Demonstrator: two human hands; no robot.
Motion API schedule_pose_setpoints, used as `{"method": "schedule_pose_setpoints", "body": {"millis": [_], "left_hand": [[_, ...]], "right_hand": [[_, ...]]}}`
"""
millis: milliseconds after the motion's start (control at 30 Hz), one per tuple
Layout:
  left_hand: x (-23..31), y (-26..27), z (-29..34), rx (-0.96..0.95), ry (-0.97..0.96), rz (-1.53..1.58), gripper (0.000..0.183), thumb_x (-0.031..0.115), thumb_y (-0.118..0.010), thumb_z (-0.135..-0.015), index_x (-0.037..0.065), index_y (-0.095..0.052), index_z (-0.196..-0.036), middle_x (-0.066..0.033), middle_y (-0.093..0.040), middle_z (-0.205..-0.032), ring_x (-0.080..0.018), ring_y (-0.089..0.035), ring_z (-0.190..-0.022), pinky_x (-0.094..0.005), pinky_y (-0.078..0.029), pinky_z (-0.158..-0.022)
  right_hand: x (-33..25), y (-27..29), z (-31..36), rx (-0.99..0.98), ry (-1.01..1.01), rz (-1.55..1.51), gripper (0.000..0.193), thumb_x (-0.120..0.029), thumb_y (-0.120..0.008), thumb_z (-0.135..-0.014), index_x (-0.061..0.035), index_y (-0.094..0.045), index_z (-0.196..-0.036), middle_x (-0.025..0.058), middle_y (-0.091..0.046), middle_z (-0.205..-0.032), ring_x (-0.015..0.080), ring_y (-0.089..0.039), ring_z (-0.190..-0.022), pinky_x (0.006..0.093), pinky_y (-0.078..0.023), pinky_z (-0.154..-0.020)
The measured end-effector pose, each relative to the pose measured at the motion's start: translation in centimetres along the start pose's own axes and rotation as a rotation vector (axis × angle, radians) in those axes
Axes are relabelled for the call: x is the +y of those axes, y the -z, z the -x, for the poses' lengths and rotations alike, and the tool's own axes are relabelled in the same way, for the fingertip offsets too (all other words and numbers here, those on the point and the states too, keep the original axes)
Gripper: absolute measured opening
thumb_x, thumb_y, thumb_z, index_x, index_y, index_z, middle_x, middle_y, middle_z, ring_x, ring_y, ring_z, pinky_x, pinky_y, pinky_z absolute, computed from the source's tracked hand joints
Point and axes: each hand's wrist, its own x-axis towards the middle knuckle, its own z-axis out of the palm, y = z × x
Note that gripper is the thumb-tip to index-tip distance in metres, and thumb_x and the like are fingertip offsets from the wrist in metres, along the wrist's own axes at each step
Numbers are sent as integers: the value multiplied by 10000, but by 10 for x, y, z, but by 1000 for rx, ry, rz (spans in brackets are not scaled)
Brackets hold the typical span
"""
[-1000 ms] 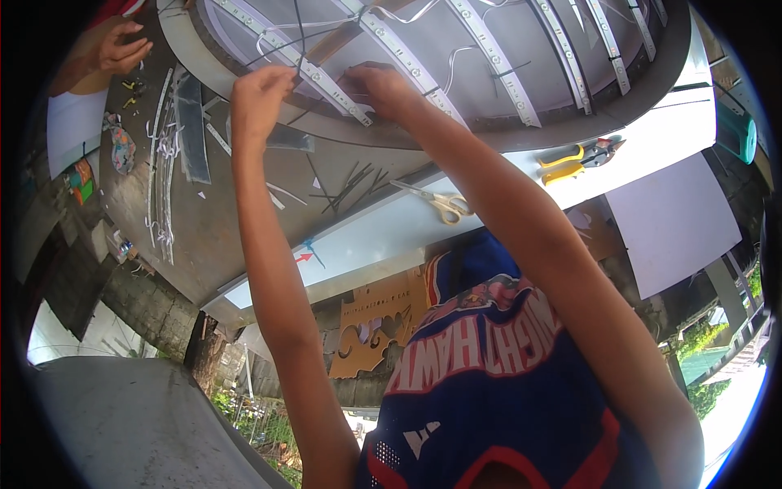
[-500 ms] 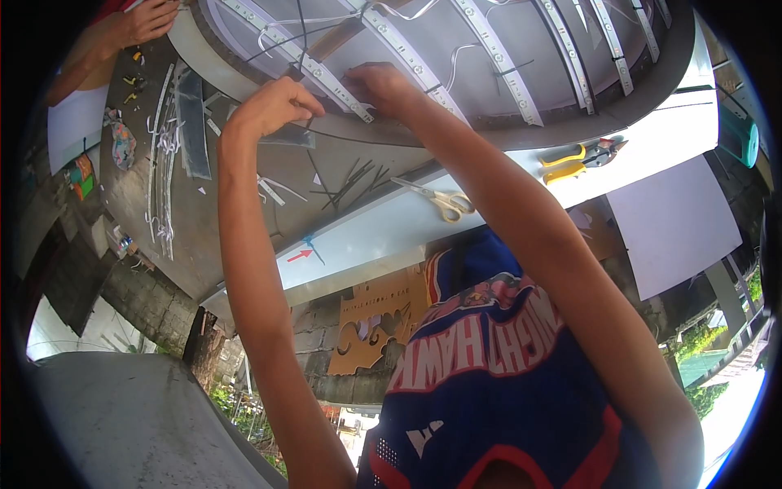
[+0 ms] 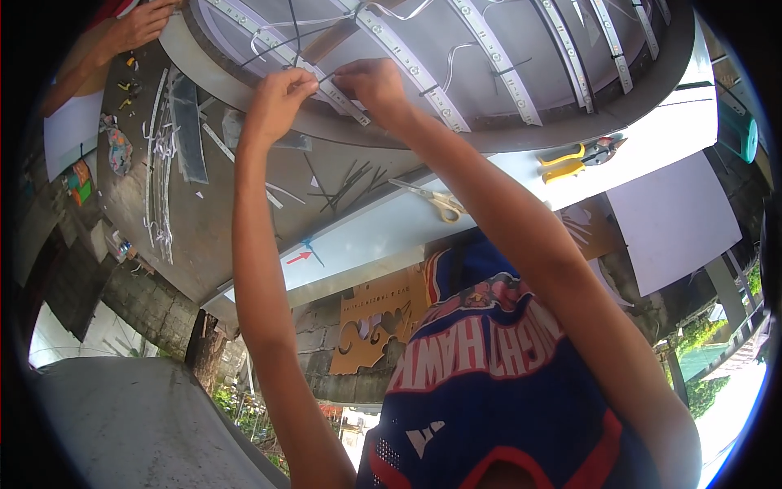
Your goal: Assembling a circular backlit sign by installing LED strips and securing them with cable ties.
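Note:
My left hand and my right hand meet over a white LED strip bar near the rim of a large rounded grey panel frame. A thin black cable tie spans the gap between my fingertips, across the bar. Both hands are closed in a pinch on it. Another black cable tie stands up from the same bar, just beyond my left fingers. White wires link the parallel bars inside the frame.
Yellow-handled snips and cream-handled scissors lie on the near white surface. Loose black cable ties and white wire offcuts are scattered on the table. Another person's hand rests at the frame's far left.
My left hand has moved up and slightly right, its fingers closing in a pinch. My right hand has shifted slightly, and the cable tie now shows between both hands.

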Motion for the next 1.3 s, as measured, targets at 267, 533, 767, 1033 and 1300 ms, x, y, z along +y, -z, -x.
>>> {"method": "schedule_pose_setpoints", "body": {"millis": [267,533,767,1033,1300], "left_hand": [[21,-35,0,363,134,-106,213,189,-651,-793,-20,-684,-812,-100,-628,-663,-142,-562,-598,-303,-453,-592],[21,-37,-2,367,203,-107,240,232,-666,-786,2,-708,-843,-144,-653,-717,-263,-619,-656,-354,-486,-640],[13,-37,-4,347,218,-98,229,228,-655,-791,13,-711,-845,-198,-672,-786,-373,-650,-754,-402,-500,-711],[7,-37,-5,331,221,-58,226,224,-650,-792,16,-712,-856,-197,-674,-789,-377,-650,-769,-406,-498,-724],[5,-36,-6,319,230,-49,224,230,-654,-805,20,-715,-859,-201,-674,-794,-376,-650,-768,-403,-497,-734]], "right_hand": [[1,3,4,-2,-60,-153,213,29,-654,-810,55,-670,-1021,146,-690,-912,208,-690,-805,314,-577,-674],[2,2,6,35,-34,-249,192,31,-685,-747,43,-699,-938,141,-693,-812,175,-662,-673,287,-531,-572],[4,2,4,15,-42,-269,173,39,-681,-746,40,-703,-918,122,-690,-803,166,-657,-687,280,-523,-584],[4,3,5,19,-51,-234,161,22,-688,-747,25,-708,-907,105,-689,-799,153,-646,-687,279,-520,-599],[10,2,-2,11,-32,-301,177,-90,-635,-832,17,-719,-946,112,-709,-860,166,-664,-729,283,-523,-634]]}}
